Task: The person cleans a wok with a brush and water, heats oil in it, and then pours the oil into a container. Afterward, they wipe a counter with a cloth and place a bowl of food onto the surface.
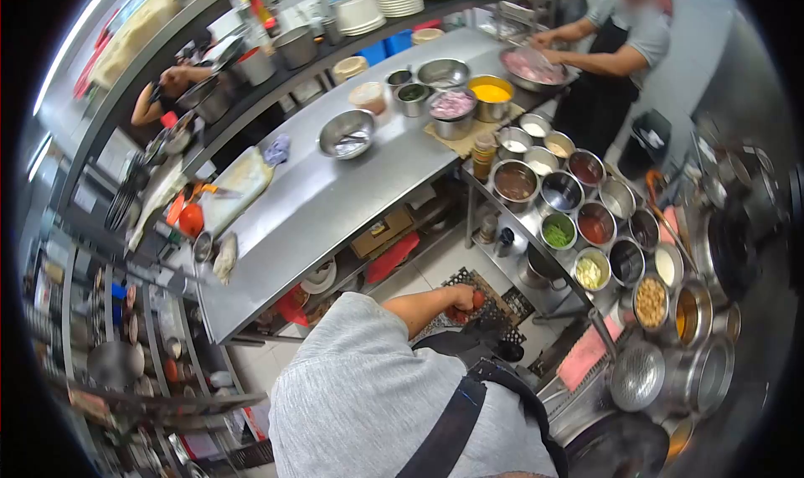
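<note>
Fingers of the left hand point(457, 297) appear bent, and a red, rounded object point(478, 299) shows at their far edge; whether they close on it or merely touch it cannot be told. Both lie low, above a perforated mat point(502, 312) on the floor, between the steel worktable point(289, 248) and the rack of ingredient pots. The wearer's grey sleeve point(331, 331) covers the upper arm; the right hand is out of view, its fingers' state unknown. At upper right, a co-worker point(643, 38) has both hands at a bowl of pink pieces, the fingers partly obscured. Behind the shelf, a second person's forearm point(146, 107) emerges, the body largely hidden. The lower frame cuts off a dark pan point(607, 453). Markings on the cardboard box point(383, 233) beneath the worktable are too small to read.
</note>
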A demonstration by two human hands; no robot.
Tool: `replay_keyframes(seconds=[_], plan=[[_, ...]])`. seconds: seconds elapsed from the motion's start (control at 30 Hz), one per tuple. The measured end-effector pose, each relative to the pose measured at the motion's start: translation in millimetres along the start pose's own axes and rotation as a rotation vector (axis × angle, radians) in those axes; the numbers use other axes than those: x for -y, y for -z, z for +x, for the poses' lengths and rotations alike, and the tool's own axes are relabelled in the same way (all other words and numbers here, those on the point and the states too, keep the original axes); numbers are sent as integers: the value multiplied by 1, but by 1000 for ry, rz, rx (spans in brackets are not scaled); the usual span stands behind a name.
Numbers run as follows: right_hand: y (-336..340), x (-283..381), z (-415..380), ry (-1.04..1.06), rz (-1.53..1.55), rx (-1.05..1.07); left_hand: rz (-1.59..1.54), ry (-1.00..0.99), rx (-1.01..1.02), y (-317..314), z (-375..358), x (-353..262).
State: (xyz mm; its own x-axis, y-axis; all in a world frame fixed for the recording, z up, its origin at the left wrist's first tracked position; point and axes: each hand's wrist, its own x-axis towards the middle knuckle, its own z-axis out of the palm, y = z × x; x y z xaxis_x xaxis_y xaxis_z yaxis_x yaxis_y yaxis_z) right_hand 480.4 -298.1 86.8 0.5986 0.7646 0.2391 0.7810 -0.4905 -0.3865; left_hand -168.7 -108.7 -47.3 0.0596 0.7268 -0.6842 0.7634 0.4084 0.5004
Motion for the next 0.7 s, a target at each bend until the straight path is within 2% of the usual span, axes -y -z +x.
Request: replay_keyframes(seconds=[0.03,0.1,0.17,0.2,0.23,0.27,0.3,0.33,0.37,0.4,0.43,0.47,0.5,0.57,0.6,0.67,0.7], plan=[[-2,4,0,-33,34,13,29,-20,34,-3,7,3],[-6,15,1,-161,72,16,-69,172,262,-12,23,10],[-14,26,6,-376,95,-25,8,109,188,-23,39,27],[-58,-82,18,-250,393,-57,-89,80,171,-6,0,-8],[-66,-74,2,-285,454,-169,20,116,211,-6,14,-4],[-17,25,-18,-406,473,-110,53,50,270,-14,39,18],[22,73,-32,-607,462,43,242,220,267,-13,44,5],[40,78,-47,-530,345,108,415,149,249,1,15,-34],[25,34,-70,-116,77,-24,639,13,218,-1,20,-34],[36,24,-86,-206,102,64,163,75,364,6,27,-16],[65,34,-91,-501,223,203,295,20,416,16,36,-3],[62,2,-102,-550,145,200,386,-27,444,24,60,-31],[53,-22,-116,-394,-158,-20,457,-67,458,32,84,-58],[74,-45,-94,-613,-184,-15,510,-134,459,25,109,-96],[68,-57,-82,-566,-312,-91,513,-152,457,18,118,-106],[40,-63,-40,-795,-278,-167,488,-173,448,1,132,-121],[17,-67,-25,-768,-274,-191,472,-171,444,-4,137,-124]])
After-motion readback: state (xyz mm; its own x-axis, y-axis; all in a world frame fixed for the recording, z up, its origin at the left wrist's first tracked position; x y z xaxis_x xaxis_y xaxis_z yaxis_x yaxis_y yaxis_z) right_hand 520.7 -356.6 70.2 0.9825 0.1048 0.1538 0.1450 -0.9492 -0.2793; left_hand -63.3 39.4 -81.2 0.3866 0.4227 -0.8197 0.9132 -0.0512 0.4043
